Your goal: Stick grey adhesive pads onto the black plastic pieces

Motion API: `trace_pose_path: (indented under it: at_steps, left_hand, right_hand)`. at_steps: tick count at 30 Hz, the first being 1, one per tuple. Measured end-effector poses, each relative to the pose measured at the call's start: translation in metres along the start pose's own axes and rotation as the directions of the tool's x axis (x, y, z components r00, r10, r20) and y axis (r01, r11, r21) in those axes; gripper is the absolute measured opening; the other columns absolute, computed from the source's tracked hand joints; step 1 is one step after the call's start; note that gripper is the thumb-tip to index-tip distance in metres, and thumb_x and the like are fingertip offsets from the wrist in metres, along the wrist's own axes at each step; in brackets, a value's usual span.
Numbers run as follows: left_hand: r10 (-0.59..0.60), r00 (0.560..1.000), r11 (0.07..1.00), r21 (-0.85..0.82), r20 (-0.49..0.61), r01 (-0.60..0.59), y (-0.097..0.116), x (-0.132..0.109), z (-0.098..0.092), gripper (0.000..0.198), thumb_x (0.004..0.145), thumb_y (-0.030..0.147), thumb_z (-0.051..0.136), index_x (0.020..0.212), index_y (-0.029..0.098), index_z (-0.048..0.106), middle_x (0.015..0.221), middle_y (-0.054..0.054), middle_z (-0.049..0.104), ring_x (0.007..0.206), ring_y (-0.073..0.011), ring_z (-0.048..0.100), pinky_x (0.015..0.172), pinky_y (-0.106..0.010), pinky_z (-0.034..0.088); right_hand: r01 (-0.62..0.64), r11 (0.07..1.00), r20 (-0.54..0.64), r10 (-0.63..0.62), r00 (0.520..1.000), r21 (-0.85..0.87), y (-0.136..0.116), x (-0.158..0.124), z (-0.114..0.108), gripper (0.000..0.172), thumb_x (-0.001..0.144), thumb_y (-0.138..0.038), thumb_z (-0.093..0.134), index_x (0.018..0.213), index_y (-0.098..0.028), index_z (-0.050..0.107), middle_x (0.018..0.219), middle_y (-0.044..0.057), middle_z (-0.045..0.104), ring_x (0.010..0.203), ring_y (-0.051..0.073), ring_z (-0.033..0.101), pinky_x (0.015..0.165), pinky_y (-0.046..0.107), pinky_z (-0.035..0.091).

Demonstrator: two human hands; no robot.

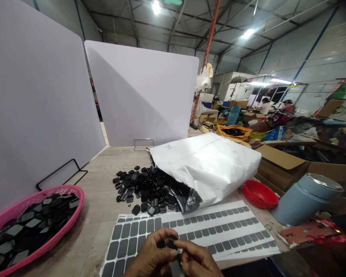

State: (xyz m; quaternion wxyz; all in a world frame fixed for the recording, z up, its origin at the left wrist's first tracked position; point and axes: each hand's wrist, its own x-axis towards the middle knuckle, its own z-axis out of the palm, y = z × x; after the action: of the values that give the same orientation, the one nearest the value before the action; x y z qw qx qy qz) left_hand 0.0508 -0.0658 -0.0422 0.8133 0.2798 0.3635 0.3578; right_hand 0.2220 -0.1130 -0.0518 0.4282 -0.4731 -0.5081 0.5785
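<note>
My left hand [154, 254] is closed on a small black plastic piece [172, 242], held between its curled index finger and thumb. From the other side my right hand [198, 261] meets it, fingers pinched together at the piece's edge. Both hands are over sheets of dark grey rounded stickers [216, 221] on white backing, with bare backing strips where stickers are absent. Beyond the sheets lies a heap of similar black pieces [142, 184], spilling from the torn mouth of a white plastic bag [207, 165]. Fingers hide part of the held piece.
At left stands a pink basket [80, 200] of black pieces with grey faces. A red bowl [259, 194], a blue flask [302, 200] and an open cardboard box [285, 157] are at right. White panels [144, 92] on wire feet border the table. People work far off.
</note>
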Motion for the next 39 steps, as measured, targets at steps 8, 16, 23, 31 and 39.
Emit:
trace_pose_path:
  at_steps: [8,16,23,31,39]
  left_hand:
    - [0.033,0.999,0.998,0.043,0.043,-0.034,-0.003,0.006,0.007,0.043,0.051,0.016,0.083,0.086,0.018,0.059,0.065,0.002,0.064,0.040,-0.0052,0.050,0.037,-0.015,0.022]
    - [0.010,0.997,0.999,-0.033,0.074,-0.007,-0.011,0.001,0.008,0.042,0.054,0.012,0.080,0.089,0.021,0.059,0.065,0.003,0.062,0.043,-0.0042,0.047,0.043,-0.016,0.032]
    - [0.056,0.990,0.998,-0.030,0.130,-0.053,-0.022,0.014,0.000,0.044,0.053,0.017,0.084,0.089,0.018,0.059,0.064,0.002,0.062,0.044,-0.0056,0.049,0.044,-0.017,0.033]
    - [0.028,0.995,1.000,-0.016,0.096,-0.026,-0.013,0.007,0.005,0.041,0.055,0.013,0.080,0.089,0.018,0.058,0.060,0.005,0.061,0.040,-0.0037,0.047,0.040,-0.014,0.029]
    - [0.087,0.995,0.983,0.158,0.052,-0.094,-0.017,0.010,0.001,0.042,0.062,0.047,0.080,0.081,0.018,0.056,0.048,0.008,0.050,0.036,-0.0047,0.038,0.037,-0.016,0.022]
  right_hand:
    - [0.300,0.774,-0.299,-0.524,0.798,-0.557,0.008,-0.001,-0.003,0.025,0.090,-0.034,0.052,0.109,-0.025,0.066,0.088,0.005,0.068,0.083,0.021,0.065,0.075,0.027,0.051]
    - [0.376,0.482,-0.097,-0.707,0.701,-0.791,0.014,0.004,0.005,0.028,0.090,-0.013,0.043,0.111,-0.023,0.059,0.084,0.005,0.065,0.075,0.019,0.063,0.065,0.027,0.048]
    - [0.371,0.421,-0.019,-0.682,0.731,-0.827,0.017,0.005,0.003,0.022,0.090,-0.012,0.039,0.099,-0.022,0.057,0.077,0.004,0.059,0.069,0.018,0.059,0.059,0.026,0.045]
    - [0.380,0.423,-0.006,-0.675,0.738,-0.823,0.018,0.007,0.002,0.020,0.092,-0.015,0.038,0.097,-0.023,0.056,0.076,0.003,0.057,0.067,0.017,0.058,0.057,0.025,0.044]
    - [0.393,0.332,0.066,-0.686,0.725,-0.858,0.020,0.009,0.007,0.021,0.090,-0.012,0.038,0.090,-0.022,0.056,0.072,0.002,0.055,0.065,0.016,0.057,0.057,0.025,0.042]
